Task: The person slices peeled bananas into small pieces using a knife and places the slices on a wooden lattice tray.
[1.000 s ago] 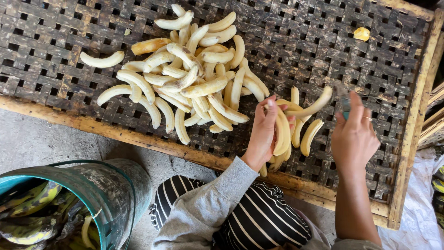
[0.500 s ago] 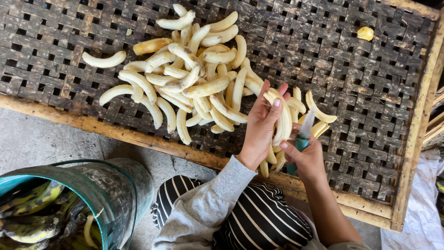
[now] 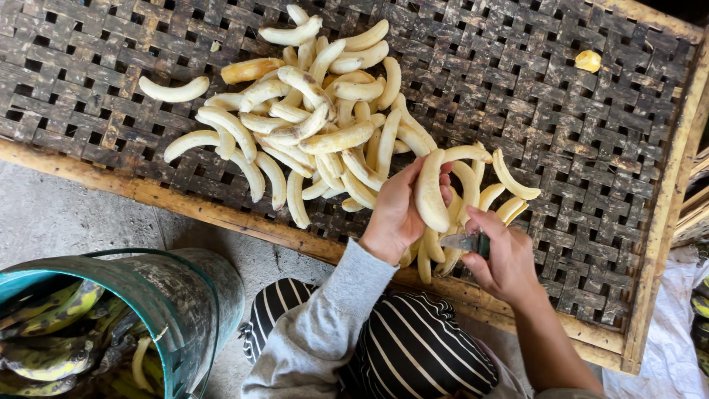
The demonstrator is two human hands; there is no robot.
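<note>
Your left hand (image 3: 395, 210) grips one peeled banana (image 3: 430, 193) upright, and your right hand (image 3: 506, 258) is closed around a small knife (image 3: 464, 241) whose blade touches the banana's lower end. Both hands are over the woven tray (image 3: 591, 148), just beside the pile (image 3: 325, 125) of peeled bananas. A bucket (image 3: 177, 303) with green peels stands on the floor at your lower left.

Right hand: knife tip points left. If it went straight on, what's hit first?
Most likely the peeled banana held upright in the left hand. The right hand holds the knife with its tip just short of the banana's lower end; depth is unclear.
</note>
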